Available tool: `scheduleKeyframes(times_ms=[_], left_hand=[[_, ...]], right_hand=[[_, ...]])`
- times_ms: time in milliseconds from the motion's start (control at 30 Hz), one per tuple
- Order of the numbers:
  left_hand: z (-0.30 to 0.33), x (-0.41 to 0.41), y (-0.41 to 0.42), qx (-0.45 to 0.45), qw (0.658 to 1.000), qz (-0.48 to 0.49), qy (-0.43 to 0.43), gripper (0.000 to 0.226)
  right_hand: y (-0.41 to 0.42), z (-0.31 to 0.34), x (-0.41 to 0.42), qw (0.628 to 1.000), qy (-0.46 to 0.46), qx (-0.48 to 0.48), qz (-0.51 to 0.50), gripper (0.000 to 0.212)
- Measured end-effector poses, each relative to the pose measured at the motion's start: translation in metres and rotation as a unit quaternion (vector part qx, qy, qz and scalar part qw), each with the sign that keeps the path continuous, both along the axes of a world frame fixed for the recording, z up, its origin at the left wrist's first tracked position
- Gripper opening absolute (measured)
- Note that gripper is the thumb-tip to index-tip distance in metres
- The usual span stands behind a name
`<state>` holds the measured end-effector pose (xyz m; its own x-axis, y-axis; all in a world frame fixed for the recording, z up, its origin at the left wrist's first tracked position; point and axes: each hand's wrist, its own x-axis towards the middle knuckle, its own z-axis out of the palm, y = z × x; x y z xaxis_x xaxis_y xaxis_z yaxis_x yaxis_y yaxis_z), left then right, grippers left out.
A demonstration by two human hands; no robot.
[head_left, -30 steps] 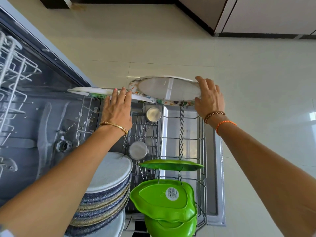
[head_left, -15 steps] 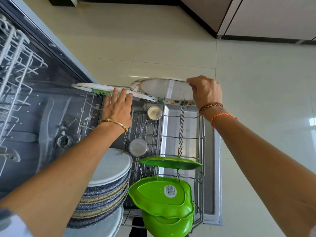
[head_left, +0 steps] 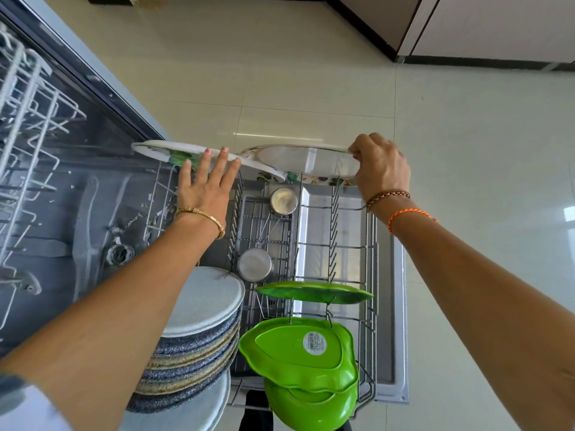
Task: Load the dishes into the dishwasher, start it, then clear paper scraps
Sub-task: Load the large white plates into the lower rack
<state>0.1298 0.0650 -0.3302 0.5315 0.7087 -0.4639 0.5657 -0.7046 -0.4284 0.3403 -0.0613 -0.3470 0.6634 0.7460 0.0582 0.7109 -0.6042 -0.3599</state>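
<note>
Head view: right hand [head_left: 381,168] fingers curl over floral plate [head_left: 306,160] rim at 3 o'clock; left hand [head_left: 203,188], fingers straight, rests flat against white plate [head_left: 155,149], long axis 9–3.

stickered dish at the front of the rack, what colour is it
Bright green dish, with a white barcode sticker; head view.

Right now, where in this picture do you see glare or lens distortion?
Head view: a bright streak of glare on the floor tile beyond the plates, another reflection at the right edge; wide-angle lens bends the dishwasher rack and cabinet lines; forearms loom large near the corners.
</note>
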Motion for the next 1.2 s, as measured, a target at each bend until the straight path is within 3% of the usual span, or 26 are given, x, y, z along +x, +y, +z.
scheduleKeyframes(times_ms=[200, 467, 567, 700, 867, 967, 1100, 1200], left_hand=[[0.012, -0.006, 0.037, -0.010, 0.991, 0.121, -0.059, 0.109], [0.011, -0.017, 0.028, -0.036, 0.982, 0.130, -0.131, 0.114], [0.011, -0.010, 0.022, -0.024, 0.977, 0.119, -0.177, 0.105], [0.012, -0.008, 0.013, -0.012, 0.979, 0.076, -0.187, 0.097], [0.013, -0.002, 0.001, -0.030, 0.979, 0.061, -0.194, 0.090], [0.011, 0.002, -0.013, -0.052, 0.964, 0.048, -0.256, 0.069], [0.005, 0.002, -0.032, -0.023, 0.926, -0.025, -0.375, 0.024], [0.009, -0.002, -0.049, -0.013, 0.907, 0.002, -0.420, 0.034]], right_hand=[[-0.010, -0.006, 0.015, 0.995, 0.050, 0.049, -0.071, 0.022], [0.004, 0.005, 0.017, 0.995, 0.065, -0.026, -0.068, 0.028], [-0.001, 0.008, 0.011, 0.998, 0.046, -0.036, -0.037, 0.038], [-0.008, 0.008, 0.001, 0.999, -0.006, 0.040, -0.006, 0.050], [-0.024, -0.006, -0.004, 0.970, -0.152, 0.118, 0.149, 0.042], [-0.040, -0.017, -0.015, 0.957, -0.186, 0.100, 0.201, 0.032], [-0.063, -0.033, -0.028, 0.956, -0.199, 0.108, 0.189, 0.042], [-0.075, -0.030, -0.031, 0.952, -0.198, 0.134, 0.193, 0.053]])
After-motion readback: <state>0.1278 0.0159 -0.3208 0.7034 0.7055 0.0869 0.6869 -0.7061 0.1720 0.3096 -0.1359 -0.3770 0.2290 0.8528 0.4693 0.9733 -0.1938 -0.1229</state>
